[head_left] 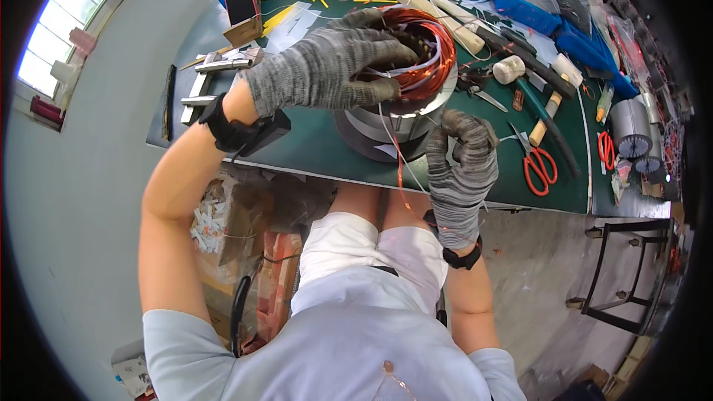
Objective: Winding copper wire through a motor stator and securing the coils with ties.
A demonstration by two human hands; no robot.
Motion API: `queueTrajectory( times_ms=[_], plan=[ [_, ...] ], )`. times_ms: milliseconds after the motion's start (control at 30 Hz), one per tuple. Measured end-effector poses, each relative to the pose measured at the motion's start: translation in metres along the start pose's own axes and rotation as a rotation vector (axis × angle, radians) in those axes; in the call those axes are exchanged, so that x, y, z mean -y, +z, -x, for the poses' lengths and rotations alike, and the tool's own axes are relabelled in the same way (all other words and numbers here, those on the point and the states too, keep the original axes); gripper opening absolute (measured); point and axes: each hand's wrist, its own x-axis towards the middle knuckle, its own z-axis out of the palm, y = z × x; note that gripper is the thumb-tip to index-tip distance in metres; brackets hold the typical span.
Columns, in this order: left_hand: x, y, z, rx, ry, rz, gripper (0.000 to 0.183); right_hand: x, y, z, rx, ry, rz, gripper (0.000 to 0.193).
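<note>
A motor stator [405, 125] with a metal shell stands upright at the table's near edge. Its thick ring of copper winding [438, 52] bulges from the top, with pale sleeving among the wires. My left hand [334, 63], in a grey knitted glove, grips the winding's left side, its fingers reaching over toward the bore and its thumb in front. Just right of the stator is my gloved right hand [464, 156], fingers curled closed; whatever is in them is hidden. A thin white cord [396, 145] and a red lead hang down the stator's front, passing close to my right hand.
Red-handled scissors [540, 171], a mallet [509, 70] and wooden rods [427, 11] lie to the right and behind. A phone [240, 1] leans on a block at the far left, near metal bars [199, 96]. Blue bins [523, 7] line the back.
</note>
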Motion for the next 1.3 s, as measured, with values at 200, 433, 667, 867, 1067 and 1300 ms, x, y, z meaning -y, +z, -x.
queueTrajectory(
  times_ms=[200, 433, 667, 867, 1067, 1300],
  plan=[
    [0.007, 0.0, -0.006, 0.099, 0.122, -0.024, 0.045, 0.0, 0.008, 0.008, -0.005, 0.099, -0.102, 0.032],
    [0.007, -0.001, -0.011, 0.232, 0.109, 0.021, 0.034, 0.01, 0.053, -0.002, 0.0, -0.158, 0.23, 0.031],
    [-0.019, 0.0, 0.0, -0.351, -0.099, -0.403, 0.076, 0.019, 0.034, -0.078, -0.196, -0.05, -0.51, 0.03],
    [-0.021, 0.017, 0.014, -0.488, -0.114, -0.292, 0.068, -0.008, -0.013, -0.076, 0.343, 0.0, -0.578, 0.026],
    [-0.008, 0.037, 0.011, -0.458, 0.151, -0.097, 0.029, -0.054, 0.0, 0.013, 0.156, 0.0, -0.094, 0.027],
    [-0.006, 0.041, 0.02, -0.545, 0.155, -0.01, 0.031, -0.041, -0.035, -0.001, 0.233, 0.409, -0.942, 0.027]
  ],
)
